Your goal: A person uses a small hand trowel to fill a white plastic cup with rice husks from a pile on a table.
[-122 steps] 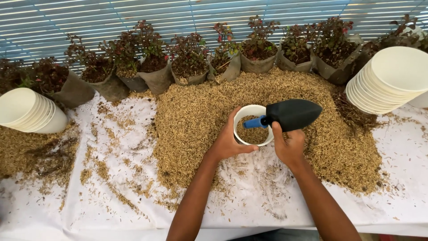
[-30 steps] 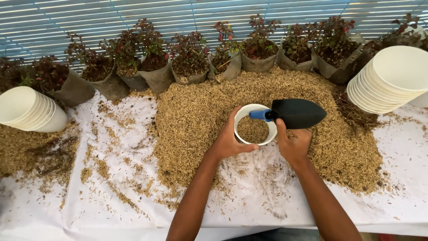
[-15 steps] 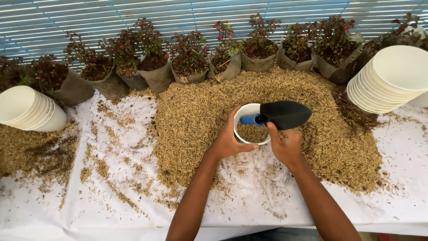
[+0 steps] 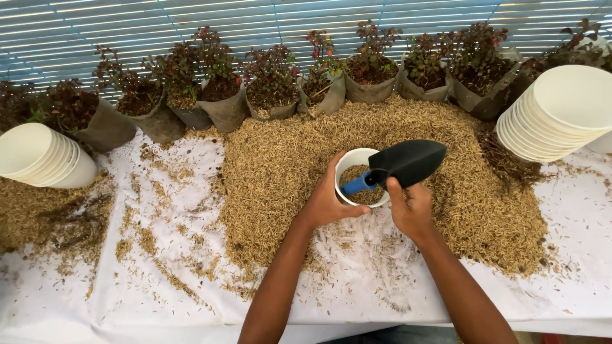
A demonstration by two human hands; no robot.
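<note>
my left hand wraps the white pot, which sits in the husk pile. my right hand grips the black trowel, blue end dipping inside the pot. beyond the pot, bagged plants; stacked white pots to its right, more stacked pots far left.

One trowel, one filled pot, two pot stacks.

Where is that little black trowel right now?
In the head view the black trowel sits just right of centre, gripped by the right hand, with its blue end dipped into the white pot that the left hand steadies on the husk pile.
</note>
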